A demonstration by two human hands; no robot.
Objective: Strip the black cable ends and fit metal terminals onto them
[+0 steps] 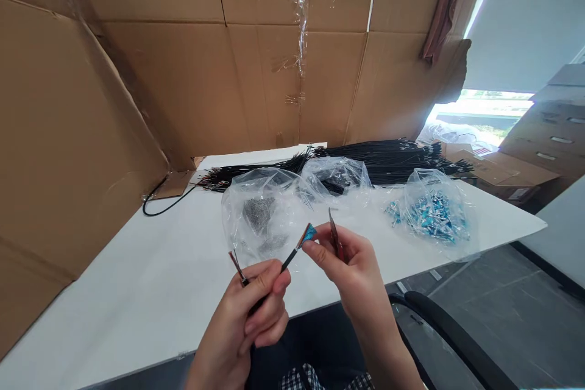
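A: Biggest first?
B: Tall cardboard sheets (173, 73) walling the back and left of a white table (137, 292).
A: On the table?
B: Long heap of black wires (388, 161) along the far edge. Nearer, three clear plastic bags: one with grey parts (260, 216), one middle bag (336, 177), one with blue connectors (432, 213) to the right. Black chair arm (439, 323) at lower right.
A: And the hands?
B: Left hand (249, 317) closed around two thin black wires (287, 262), thumb pressing them against curled fingers. Wire ends sticking up past the thumb, one leaning left, one slanting up right.
A: Right hand?
B: Right hand (351, 274) just beside, thumb and forefinger pinched on a small blue connector (309, 233) sitting at the tip of the slanting wire. Another wire end (333, 233) poking up behind the right fingers, tucked in the same hand.
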